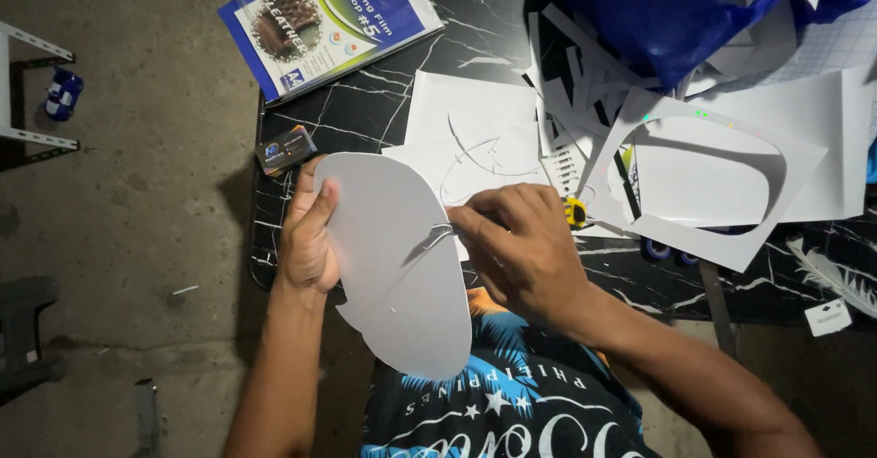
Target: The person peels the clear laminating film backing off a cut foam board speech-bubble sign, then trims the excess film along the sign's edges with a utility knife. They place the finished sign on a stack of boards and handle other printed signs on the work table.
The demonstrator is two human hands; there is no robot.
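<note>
The left hand (309, 239) grips the big white oval card (397, 257) over the black table's (365, 102) near edge, the right hand (521, 248) squeezes scissors (438, 235), cut barely started.

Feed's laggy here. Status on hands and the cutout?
Left hand grips white cutout at its edge. Right hand holds thin metal tool against it. Paper scraps behind on table, not blocking.

Single head-worn view, steeply downward, close over hands and black marble table (384, 102)
</note>
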